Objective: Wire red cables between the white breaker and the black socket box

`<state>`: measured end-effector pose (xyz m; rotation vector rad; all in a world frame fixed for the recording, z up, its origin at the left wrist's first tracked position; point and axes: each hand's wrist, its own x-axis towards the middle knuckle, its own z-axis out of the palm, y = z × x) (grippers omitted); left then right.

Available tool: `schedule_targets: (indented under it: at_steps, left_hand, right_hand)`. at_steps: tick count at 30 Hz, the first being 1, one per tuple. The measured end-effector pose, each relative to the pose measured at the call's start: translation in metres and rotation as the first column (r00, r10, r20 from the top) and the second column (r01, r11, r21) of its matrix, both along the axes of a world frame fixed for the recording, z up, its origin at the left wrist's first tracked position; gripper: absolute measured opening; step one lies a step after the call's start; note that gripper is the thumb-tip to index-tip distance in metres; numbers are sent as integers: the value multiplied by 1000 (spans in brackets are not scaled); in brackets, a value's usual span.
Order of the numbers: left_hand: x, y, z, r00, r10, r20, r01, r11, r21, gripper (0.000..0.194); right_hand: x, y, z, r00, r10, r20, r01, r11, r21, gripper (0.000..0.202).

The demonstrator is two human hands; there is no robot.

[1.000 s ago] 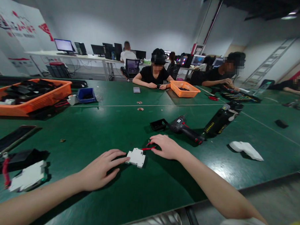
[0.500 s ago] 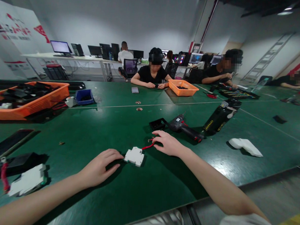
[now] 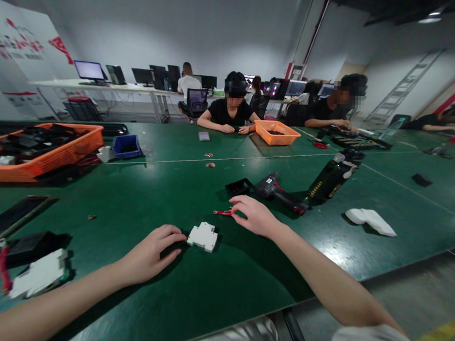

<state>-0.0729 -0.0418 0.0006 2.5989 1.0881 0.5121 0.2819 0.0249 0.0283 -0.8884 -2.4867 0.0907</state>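
A white circuit breaker [image 3: 202, 237] lies flat on the green table in front of me. My left hand [image 3: 160, 248] is at its left side, fingertips at or just touching the edge, with the thumb spread away from the fingers. Just beyond the breaker, my right hand [image 3: 252, 215] pinches a short red wire [image 3: 223, 213]. The wire's metal lug points left, and its other end is hidden by my fingers. At the lower left lies a second white breaker [image 3: 42, 273], close to red-handled pliers [image 3: 4, 266].
Beyond my right hand are a small black tray [image 3: 239, 186], a cordless screwdriver [image 3: 279, 193] and a black bottle-like cylinder [image 3: 335, 177]. White tissue [image 3: 371, 222] lies right. An orange basket [image 3: 42, 166], blue bin [image 3: 126, 147] and phone [image 3: 12, 219] stand left. People sit opposite.
The red wire has swung away from the breaker and now points left with its lug outward. My right hand has shifted only slightly; my left hand stays beside the breaker.
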Motion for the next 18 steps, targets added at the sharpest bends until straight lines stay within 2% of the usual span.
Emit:
schedule_targets:
  at_steps: [6,10,14,18]
  left_hand:
    - [3,-3,7,999,-37,-25,37,999,-22,31]
    - [2,-3,7,1000,-2,-2,2,999,-43,30]
    - [1,-3,5,1000,0,25,1,999,-54,29]
    - [2,-1,2,999,-13,32,14,999,-46,21]
  right_hand:
    - [-11,-8,-8,998,47,-47,-41,991,128,18]
    - [-30,-22,-12,980,195,30,-197,966,169,21]
    - [-47,-25,-20,950,283,129,-300,944,139,22]
    - [-52,-21,-25,957,283,55,-287,955,79,22]
